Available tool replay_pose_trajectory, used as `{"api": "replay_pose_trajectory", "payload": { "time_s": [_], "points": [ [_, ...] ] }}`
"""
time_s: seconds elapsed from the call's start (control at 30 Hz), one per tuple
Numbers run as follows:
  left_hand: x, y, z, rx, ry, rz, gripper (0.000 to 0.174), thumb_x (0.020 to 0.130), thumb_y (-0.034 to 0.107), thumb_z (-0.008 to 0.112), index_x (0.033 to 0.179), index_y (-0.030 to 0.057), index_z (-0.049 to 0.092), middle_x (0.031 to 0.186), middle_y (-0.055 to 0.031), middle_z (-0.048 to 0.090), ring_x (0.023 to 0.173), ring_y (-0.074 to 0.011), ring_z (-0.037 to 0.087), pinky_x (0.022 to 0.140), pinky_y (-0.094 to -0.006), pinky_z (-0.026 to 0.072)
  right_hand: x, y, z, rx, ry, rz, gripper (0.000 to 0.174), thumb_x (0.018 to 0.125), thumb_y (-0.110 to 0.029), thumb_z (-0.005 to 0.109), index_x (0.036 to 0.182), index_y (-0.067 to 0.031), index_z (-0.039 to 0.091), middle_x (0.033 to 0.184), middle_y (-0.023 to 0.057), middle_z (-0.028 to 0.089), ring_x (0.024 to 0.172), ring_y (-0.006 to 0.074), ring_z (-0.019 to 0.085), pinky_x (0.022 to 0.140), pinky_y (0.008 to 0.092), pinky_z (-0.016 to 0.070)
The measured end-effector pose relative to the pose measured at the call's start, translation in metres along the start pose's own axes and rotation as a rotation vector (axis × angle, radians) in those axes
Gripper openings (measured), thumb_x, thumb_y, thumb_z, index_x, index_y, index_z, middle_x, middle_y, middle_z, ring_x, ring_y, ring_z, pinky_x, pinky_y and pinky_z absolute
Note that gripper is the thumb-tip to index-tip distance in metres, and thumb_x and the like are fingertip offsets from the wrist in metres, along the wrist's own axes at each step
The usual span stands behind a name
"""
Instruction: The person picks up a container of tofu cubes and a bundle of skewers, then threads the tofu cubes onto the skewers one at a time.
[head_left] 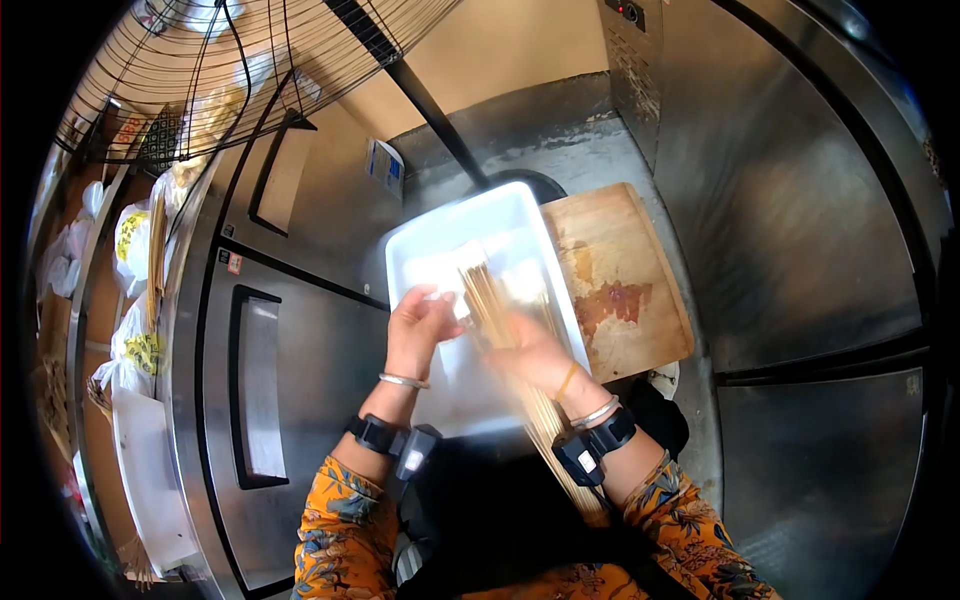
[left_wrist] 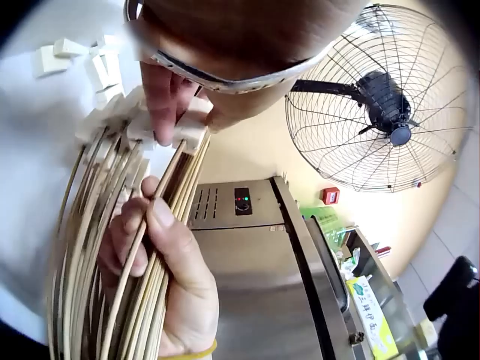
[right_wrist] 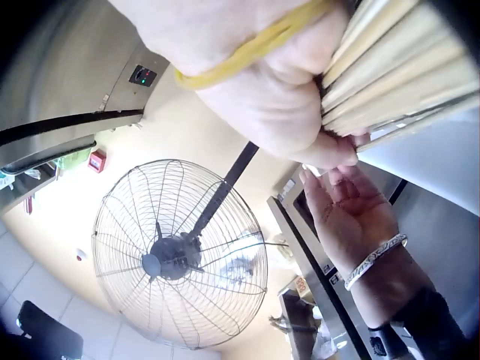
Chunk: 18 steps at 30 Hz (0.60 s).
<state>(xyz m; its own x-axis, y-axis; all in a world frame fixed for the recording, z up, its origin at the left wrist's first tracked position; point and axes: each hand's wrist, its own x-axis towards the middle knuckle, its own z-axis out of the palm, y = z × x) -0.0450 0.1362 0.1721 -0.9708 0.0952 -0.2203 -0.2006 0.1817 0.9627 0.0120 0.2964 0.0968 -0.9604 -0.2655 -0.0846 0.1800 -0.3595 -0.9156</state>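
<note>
My right hand [head_left: 535, 355] grips a bundle of long bamboo skewers [left_wrist: 90, 247], its thumb pressing one skewer in the left wrist view. The skewers slant over a white plastic tub [head_left: 395, 250] and run back past my right forearm. Small white blocks sit on the far ends of several skewers. My left hand [head_left: 420, 325] pinches one white block [left_wrist: 193, 118] at the tip of a skewer, between thumb and fingers. Loose white blocks [left_wrist: 67, 48] lie in the tub. In the right wrist view the skewers hide part of the right fingers.
A stained wooden board [head_left: 645, 240] lies right of the tub. Steel cabinets stand at the left [head_left: 330, 400] and right [head_left: 800, 200]. A wire-caged fan [right_wrist: 180, 255] rises on a black pole. White bags [head_left: 130, 245] fill the shelf at far left.
</note>
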Motion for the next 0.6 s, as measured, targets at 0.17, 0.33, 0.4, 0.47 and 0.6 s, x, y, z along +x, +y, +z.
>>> {"api": "replay_pose_trajectory", "payload": {
  "time_s": [0.17, 0.33, 0.4, 0.47, 0.6],
  "points": [
    [0.051, -0.031, -0.046, 0.378, 0.149, 0.110, 0.034, 0.089, 0.015, 0.057, 0.120, 0.0054, 0.051, 0.092, -0.0102, 0.063, 0.072, -0.0192, 0.066, 0.062, -0.0267, 0.0550, 0.003, 0.011, -0.003, 0.031, 0.103, -0.045, 0.044, 0.078, -0.007, 0.061, 0.119, 0.0000, 0.048, 0.094, 0.0082, 0.059, 0.081, 0.0166, 0.058, 0.069, 0.0294, 0.0489],
    [0.064, -0.053, -0.049, 1.469, -0.124, 0.244, 0.037, 0.078, 0.019, 0.063, 0.111, 0.0030, 0.057, 0.093, -0.0185, 0.063, 0.078, -0.0315, 0.065, 0.071, -0.0378, 0.0529, -0.010, -0.024, -0.003, 0.155, 0.102, 0.094, 0.043, 0.080, -0.003, 0.059, 0.121, -0.0011, 0.048, 0.098, 0.0070, 0.059, 0.076, 0.0127, 0.059, 0.062, 0.0259, 0.0500],
    [0.064, -0.056, -0.034, 1.613, -0.166, 0.107, 0.030, 0.080, 0.019, 0.056, 0.106, 0.0034, 0.058, 0.093, -0.0187, 0.064, 0.082, -0.0349, 0.064, 0.074, -0.0437, 0.0515, -0.012, -0.030, -0.002, 0.235, 0.092, 0.139, 0.043, 0.081, -0.001, 0.059, 0.123, -0.0018, 0.048, 0.102, 0.0061, 0.060, 0.077, 0.0110, 0.059, 0.061, 0.0241, 0.0502],
    [0.068, -0.064, -0.029, 1.656, -0.124, 0.089, 0.027, 0.082, 0.018, 0.053, 0.105, 0.0041, 0.057, 0.093, -0.0182, 0.064, 0.082, -0.0345, 0.064, 0.074, -0.0442, 0.0513, -0.014, -0.036, -0.001, 0.290, 0.082, 0.164, 0.042, 0.081, -0.002, 0.059, 0.122, -0.0019, 0.048, 0.101, 0.0060, 0.060, 0.078, 0.0115, 0.060, 0.060, 0.0240, 0.0505],
    [0.060, -0.063, -0.022, 1.628, -0.071, 0.099, 0.022, 0.084, 0.011, 0.046, 0.100, 0.0043, 0.060, 0.094, -0.0203, 0.063, 0.085, -0.0353, 0.063, 0.073, -0.0435, 0.0513, -0.010, -0.028, -0.005, 0.309, 0.039, 0.153, 0.041, 0.082, -0.002, 0.059, 0.122, -0.0024, 0.049, 0.102, 0.0063, 0.060, 0.079, 0.0119, 0.060, 0.061, 0.0241, 0.0512]
  ]
}}
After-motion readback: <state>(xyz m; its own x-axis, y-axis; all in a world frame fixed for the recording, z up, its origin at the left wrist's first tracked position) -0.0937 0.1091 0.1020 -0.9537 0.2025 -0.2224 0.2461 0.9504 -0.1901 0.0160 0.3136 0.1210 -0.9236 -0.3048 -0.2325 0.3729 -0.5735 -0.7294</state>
